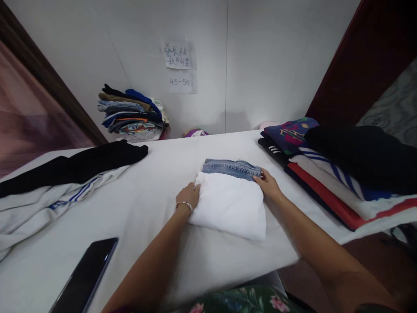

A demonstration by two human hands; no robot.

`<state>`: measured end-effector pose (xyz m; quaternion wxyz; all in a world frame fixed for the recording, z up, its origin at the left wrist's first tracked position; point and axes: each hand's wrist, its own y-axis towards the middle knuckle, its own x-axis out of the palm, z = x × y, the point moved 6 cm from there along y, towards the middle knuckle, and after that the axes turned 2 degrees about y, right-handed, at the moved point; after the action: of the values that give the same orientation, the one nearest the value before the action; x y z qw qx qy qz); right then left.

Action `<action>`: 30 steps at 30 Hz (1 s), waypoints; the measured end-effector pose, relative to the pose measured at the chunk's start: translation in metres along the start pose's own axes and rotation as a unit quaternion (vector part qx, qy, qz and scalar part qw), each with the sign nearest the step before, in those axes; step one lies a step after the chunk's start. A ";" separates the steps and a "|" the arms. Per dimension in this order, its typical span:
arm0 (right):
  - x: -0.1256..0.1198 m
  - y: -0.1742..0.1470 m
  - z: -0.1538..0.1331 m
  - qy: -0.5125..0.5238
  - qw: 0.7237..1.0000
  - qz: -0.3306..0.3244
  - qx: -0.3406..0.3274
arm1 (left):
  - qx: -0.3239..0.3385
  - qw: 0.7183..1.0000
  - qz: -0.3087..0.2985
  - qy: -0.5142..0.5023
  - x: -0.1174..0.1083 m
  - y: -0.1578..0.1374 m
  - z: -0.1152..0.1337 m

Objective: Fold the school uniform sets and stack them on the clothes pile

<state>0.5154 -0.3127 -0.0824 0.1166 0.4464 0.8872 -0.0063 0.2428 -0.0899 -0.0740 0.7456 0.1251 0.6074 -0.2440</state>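
Observation:
A folded white garment (231,206) lies flat in front of me, with a blue denim band (230,167) along its far edge. Whether the denim belongs to the same garment I cannot tell. My left hand (189,196), with a bracelet on the wrist, is closed on the left edge of the white cloth. At the far right corner, my right hand (269,184) pinches the end of the denim band, thumb on top. Part of its fingers is hidden under the fabric.
A white-covered table (156,174) bears everything. Left lie black clothing (74,163) and a white garment with blue stripes (42,213); nearer is a phone (86,276). Folded clothes (289,134) are piled right. Another clothes stack (130,113) stands by the wall under paper signs (179,54).

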 end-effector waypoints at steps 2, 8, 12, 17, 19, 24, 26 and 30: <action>-0.003 0.007 -0.012 0.011 0.998 0.032 -0.043 | -0.003 1.000 0.005 0.000 0.000 0.000 -0.001; 0.002 0.038 -0.018 0.043 0.999 0.017 -0.011 | -0.001 1.000 0.008 -0.010 0.000 -0.001 -0.001; 0.006 0.048 -0.007 0.072 0.996 0.020 0.041 | -0.006 1.000 0.010 -0.015 -0.002 -0.002 -0.002; 0.012 0.045 0.004 0.151 0.981 -0.051 0.115 | -0.004 1.000 0.009 -0.011 -0.001 -0.001 -0.002; 0.007 0.041 0.005 0.171 0.974 -0.076 0.128 | -0.005 1.000 0.007 -0.009 0.000 -0.001 -0.003; -0.007 0.036 0.012 0.170 0.967 -0.109 0.158 | 0.001 1.000 0.006 -0.010 0.001 0.001 -0.003; -0.008 0.037 0.013 0.168 0.966 -0.116 0.159 | 0.003 1.000 0.007 -0.011 0.002 0.002 -0.004; -0.007 0.042 0.007 0.190 0.965 -0.109 0.141 | 0.002 1.000 0.011 -0.012 0.002 0.002 -0.004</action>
<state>0.5544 -0.2936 -0.0839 -0.1197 0.3518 0.9265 -0.0593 0.2410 -0.0864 -0.0775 0.7551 0.1301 0.5967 -0.2385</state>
